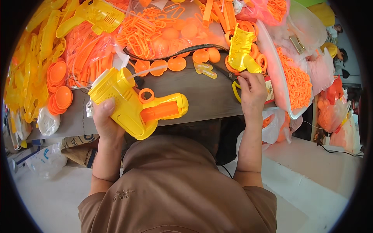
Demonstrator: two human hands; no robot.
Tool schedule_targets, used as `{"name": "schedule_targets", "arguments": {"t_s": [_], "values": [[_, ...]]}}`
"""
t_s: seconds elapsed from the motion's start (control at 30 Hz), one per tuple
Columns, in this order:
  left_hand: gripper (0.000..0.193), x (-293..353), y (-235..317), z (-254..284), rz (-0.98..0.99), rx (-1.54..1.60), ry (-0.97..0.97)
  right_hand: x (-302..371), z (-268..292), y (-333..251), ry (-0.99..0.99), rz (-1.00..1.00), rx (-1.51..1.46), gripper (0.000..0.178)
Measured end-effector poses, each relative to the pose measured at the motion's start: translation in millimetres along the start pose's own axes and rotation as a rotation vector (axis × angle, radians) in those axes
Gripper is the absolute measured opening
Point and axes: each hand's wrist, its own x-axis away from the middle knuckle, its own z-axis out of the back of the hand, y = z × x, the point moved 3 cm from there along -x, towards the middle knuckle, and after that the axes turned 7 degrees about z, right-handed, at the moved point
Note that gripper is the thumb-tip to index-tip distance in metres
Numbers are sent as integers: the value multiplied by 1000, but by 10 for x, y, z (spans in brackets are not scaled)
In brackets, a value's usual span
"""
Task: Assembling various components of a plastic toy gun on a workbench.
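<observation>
My left hand [107,116] is wrapped round a yellow toy bubble gun [126,101], held tilted above the table's front edge. The gun has an orange ring trigger [146,95] and an orange panel [160,111] in its handle; a clear thin tube [148,71] sticks out near its top. My right hand [252,92] has its fingers pinched together at the right side of the table. Whatever is between them, if anything, is too hidden to name. Close beside those fingers lie scissors [236,91] with yellow-and-black handles, and just beyond is a yellow gun shell [242,48].
Yellow plastic parts [37,66] heap at the left, beside stacked orange cups [58,87]. Orange clips [142,33] and several round caps [176,63] lie at the back. A white tub [285,91] of small orange rings [294,79] stands right. Yellow labels [205,70] lie mid-table.
</observation>
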Motion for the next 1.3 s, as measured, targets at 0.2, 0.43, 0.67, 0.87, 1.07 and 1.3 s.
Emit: {"name": "schedule_targets", "arguments": {"t_s": [0.2, 0.43, 0.67, 0.87, 1.07, 1.3], "values": [[65, 14, 49, 98, -6, 53, 21, -120, -292, -410, -86, 152, -94, 11], [65, 67, 25, 176, 4, 29, 64, -204, -709, -839, -169, 361, -173, 18], [62, 12, 117, 165, -56, 49, 59, -237, -917, -895, -228, 482, -63, 19], [60, -42, 215, 126, -125, 103, 251, -73, -440, -778, -549, -380, -1155, 8], [61, -63, 171, -55, -110, 4, 118, 34, -524, -892, -423, -530, -1820, 19], [63, -46, 170, -63, -113, 38, 89, 192, -527, -1089, -452, -534, -1502, 41]]}}
